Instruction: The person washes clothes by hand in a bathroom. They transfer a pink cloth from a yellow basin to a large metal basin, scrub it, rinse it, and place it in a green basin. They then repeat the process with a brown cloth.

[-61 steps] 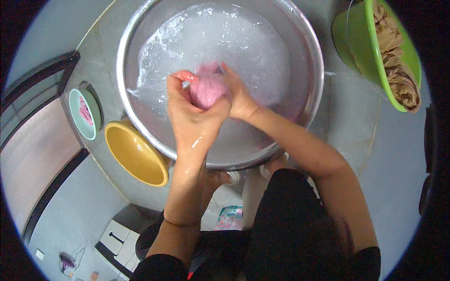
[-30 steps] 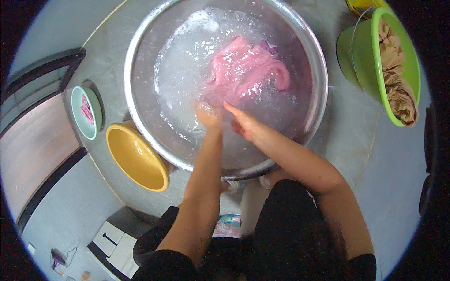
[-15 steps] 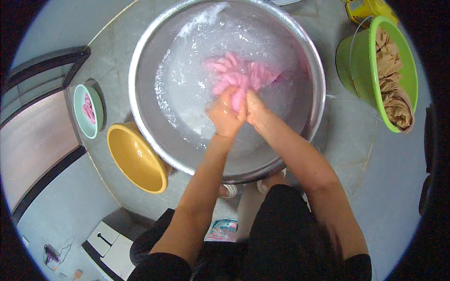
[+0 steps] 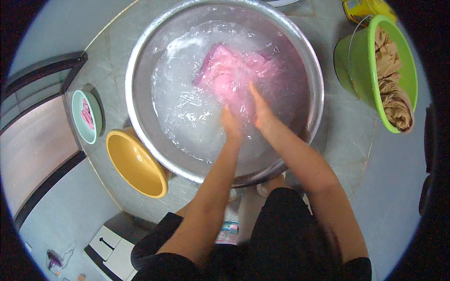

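A pink cloth with darker purple-pink edges lies spread in the cloudy, sudsy water of a large round metal basin. At its near edge are both my hands, a small gap between them. My left hand is smeared by motion, and its fingertips go out of sight at the cloth and water. To the right, my right hand has its fingers stretched out flat along the cloth's side, not closed round it.
Left of the basin stand a yellow-orange tub and a small mint-green basin with pink cloth. On the right, a green bucket holds brown cloth, with a yellow container behind it.
The pink cloth was bunched and squeezed between both hands; now it is spread out in the water. My hands have moved apart and slightly nearer to me.
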Demonstrator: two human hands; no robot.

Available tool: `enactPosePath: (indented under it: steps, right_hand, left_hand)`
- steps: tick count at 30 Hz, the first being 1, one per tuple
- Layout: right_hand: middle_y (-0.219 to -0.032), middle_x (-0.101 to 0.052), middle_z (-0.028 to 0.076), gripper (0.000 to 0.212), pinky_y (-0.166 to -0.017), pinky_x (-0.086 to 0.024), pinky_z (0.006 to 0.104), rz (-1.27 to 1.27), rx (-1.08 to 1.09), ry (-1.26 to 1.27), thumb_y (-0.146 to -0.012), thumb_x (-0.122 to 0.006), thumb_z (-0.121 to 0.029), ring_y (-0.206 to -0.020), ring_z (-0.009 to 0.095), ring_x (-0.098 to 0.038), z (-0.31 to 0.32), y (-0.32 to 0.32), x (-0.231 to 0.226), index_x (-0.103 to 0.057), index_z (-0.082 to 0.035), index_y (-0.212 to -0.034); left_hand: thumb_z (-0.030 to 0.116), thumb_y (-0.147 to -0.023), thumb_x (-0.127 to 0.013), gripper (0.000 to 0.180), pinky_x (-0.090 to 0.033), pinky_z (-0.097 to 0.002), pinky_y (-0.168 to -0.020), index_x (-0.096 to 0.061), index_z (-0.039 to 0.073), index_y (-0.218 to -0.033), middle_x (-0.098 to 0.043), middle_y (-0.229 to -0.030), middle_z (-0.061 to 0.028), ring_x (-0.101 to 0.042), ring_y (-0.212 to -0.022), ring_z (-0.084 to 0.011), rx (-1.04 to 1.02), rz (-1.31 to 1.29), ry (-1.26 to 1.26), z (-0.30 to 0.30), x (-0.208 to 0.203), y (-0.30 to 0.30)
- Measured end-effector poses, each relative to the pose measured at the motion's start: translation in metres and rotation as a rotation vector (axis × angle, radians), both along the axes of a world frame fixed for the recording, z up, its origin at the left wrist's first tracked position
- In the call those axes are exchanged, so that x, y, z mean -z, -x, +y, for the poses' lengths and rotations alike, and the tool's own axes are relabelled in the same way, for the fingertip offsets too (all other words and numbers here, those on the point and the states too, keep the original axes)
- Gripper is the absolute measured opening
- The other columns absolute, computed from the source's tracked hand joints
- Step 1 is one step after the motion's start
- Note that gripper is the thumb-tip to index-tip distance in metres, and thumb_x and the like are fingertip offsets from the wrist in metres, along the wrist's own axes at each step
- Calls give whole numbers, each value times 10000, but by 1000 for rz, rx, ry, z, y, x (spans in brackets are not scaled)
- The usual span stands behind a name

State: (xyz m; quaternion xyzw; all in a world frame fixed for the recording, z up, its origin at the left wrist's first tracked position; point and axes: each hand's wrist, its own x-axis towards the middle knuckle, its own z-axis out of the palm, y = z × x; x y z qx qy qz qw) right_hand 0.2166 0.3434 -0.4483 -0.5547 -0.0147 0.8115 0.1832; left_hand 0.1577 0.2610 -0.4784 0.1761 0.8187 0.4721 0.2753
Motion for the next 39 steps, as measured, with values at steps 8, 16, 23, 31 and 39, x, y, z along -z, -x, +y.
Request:
enactPosePath:
  steps: [8, 16, 23, 31, 39]
  right_hand:
    - [-1247, -445, 63, 781, -937, -305, 402, 120, -371, 117, -672, -683, -532, -1116, 225, -433, -32, 12, -81, -378, -146, -1278]
    - [-710, -583, 74, 296, -499, -465, 353, 488, -211, 258, -736, -661, -343, -562, 209, -548, 2, 7, -93, -583, -67, -805]
    - [-965, -595, 151, 329, -734, -480, 363, 8, -1107, -748, -710, -607, -194, -861, 257, -589, -8, 15, -85, -570, -23, -988]
    - [-1174, -510, 150, 493, -914, -394, 354, -341, -1933, -1173, -684, -624, -137, -1083, 284, -498, -16, 11, -79, -494, 7, -1137]
    - [-1063, -544, 162, 584, -863, -392, 413, -529, -1411, -1186, -638, -684, -323, -1013, 317, -513, 9, -34, -71, -487, -14, -1093]
  left_hand:
    - [193, -688, -650, 471, -451, -418, -747, -485, 8, -1088, -600, -883, -197, -579, -853, -365, 0, 455, 421, -42, -53, 45]
    - [184, -729, -658, 261, -446, -359, -636, -536, 24, -895, -587, -807, -163, -580, -731, -286, 580, 403, 184, -6, -195, -6]
    - [274, -686, -744, 621, -440, -321, -810, -443, 61, -1186, -533, -1072, -112, -514, -952, -191, 87, -314, 69, -19, -170, 61]
    - [243, -599, -744, 806, -362, -418, -928, -338, -62, -1225, -467, -1138, -262, -454, -1066, -387, 470, 378, 355, 9, -71, 63]
    - [177, -642, -667, 581, -415, -433, -826, -442, -46, -1129, -492, -1071, -262, -507, -977, -396, 111, 625, 400, 3, -35, 7]
